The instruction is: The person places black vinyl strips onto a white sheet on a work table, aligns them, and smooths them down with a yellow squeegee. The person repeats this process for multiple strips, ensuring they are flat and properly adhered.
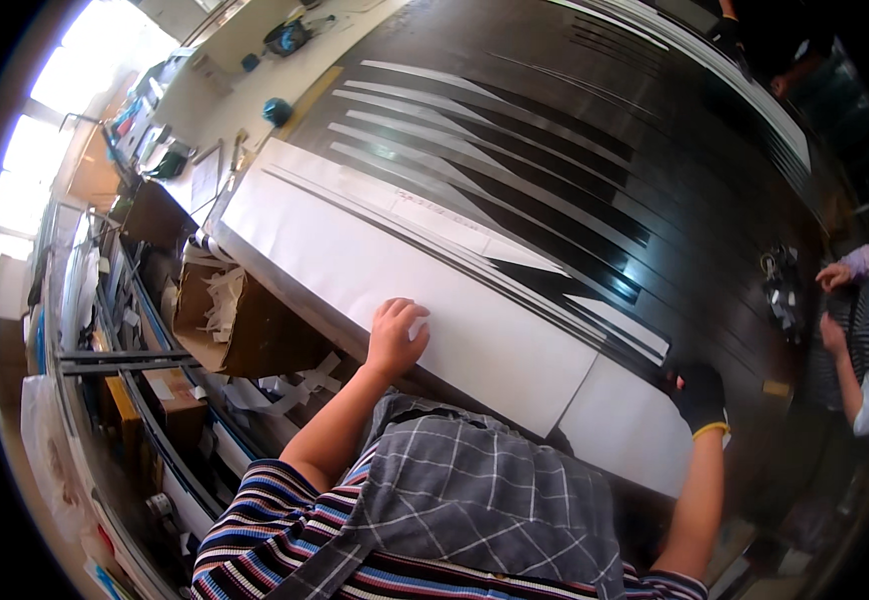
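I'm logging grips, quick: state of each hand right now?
Left hand: open, loosely curled, on white sheet.
Right hand: gloved, near white strip; grip can't be told.

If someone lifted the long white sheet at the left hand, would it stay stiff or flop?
The sheet would probably sag, being long and seemingly thin. It looks papery, so it is likely light for its size. It might slide easily, since it and the dark table look smooth.

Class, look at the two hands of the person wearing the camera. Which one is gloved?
The right hand: it wears a dark glove with a yellow edge, whereas the left hand, over the white sheet, is bare.
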Action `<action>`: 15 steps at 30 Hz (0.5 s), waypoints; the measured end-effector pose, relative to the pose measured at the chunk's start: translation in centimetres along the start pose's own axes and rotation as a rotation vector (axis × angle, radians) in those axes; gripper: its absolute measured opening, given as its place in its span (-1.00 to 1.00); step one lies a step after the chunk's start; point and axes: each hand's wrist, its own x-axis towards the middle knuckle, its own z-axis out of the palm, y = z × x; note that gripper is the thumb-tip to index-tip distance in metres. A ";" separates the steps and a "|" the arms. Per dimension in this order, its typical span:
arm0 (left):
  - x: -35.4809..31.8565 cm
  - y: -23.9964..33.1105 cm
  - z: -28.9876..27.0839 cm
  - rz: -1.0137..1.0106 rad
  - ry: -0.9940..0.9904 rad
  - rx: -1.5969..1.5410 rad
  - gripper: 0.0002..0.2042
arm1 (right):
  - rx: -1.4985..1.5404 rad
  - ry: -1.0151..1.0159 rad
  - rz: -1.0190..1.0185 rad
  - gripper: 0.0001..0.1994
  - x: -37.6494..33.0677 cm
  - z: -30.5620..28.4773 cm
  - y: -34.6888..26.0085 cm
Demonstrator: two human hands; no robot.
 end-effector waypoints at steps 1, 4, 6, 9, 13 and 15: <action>-0.2 0.1 -0.3 0.001 0.012 0.014 -0.81 | 0.003 0.029 -0.002 -0.95 -0.3 0.0 0.2; -0.2 0.0 -0.8 0.016 0.059 0.022 -0.81 | 0.102 0.142 0.076 -0.95 -2.8 -2.4 -0.2; -0.3 0.5 -1.3 0.015 0.093 0.014 -0.81 | 0.219 0.139 0.097 -0.97 -4.2 -4.7 -1.7; 0.0 1.4 -1.6 0.057 0.167 0.002 -0.81 | 0.262 0.136 0.084 -0.94 -5.7 -4.8 -3.5; 0.3 2.3 -1.6 0.124 0.242 0.023 -0.79 | 0.330 0.063 0.047 -0.82 -6.7 -1.2 -4.5; 0.2 2.5 -1.3 0.145 0.216 0.020 -0.74 | 0.327 0.012 0.056 -0.74 -7.6 1.5 -4.1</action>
